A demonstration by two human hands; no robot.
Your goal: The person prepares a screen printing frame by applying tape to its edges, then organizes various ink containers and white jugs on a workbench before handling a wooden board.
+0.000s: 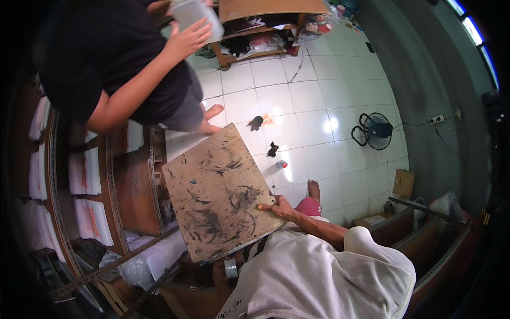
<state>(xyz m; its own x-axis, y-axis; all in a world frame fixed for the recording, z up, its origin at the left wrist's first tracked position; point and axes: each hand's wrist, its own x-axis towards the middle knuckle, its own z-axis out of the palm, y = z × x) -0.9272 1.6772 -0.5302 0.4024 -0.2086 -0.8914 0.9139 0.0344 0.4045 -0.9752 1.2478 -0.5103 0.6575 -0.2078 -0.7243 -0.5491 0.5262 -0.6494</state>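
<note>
A large square wooden board (212, 186), smeared with black stains, is tilted in front of me. My right hand (273, 206) is closed on its right-hand edge, the thumb lying on the top face near a small hole. At the board's near edge, my left hand (219, 272) is low and mostly hidden beside a silvery band (231, 268) at the wrist. Its fingers do not show, so I cannot tell whether it grips the board.
At upper left a co-worker in dark clothes (122, 69) holds a whitish box (197, 20). Shelves with paper stacks (91, 220) line the left. A wooden cabinet (271, 10) stands far off. Black scraps (256, 123), a small bottle (281, 165) and a fan (378, 131) are on the tiled floor.
</note>
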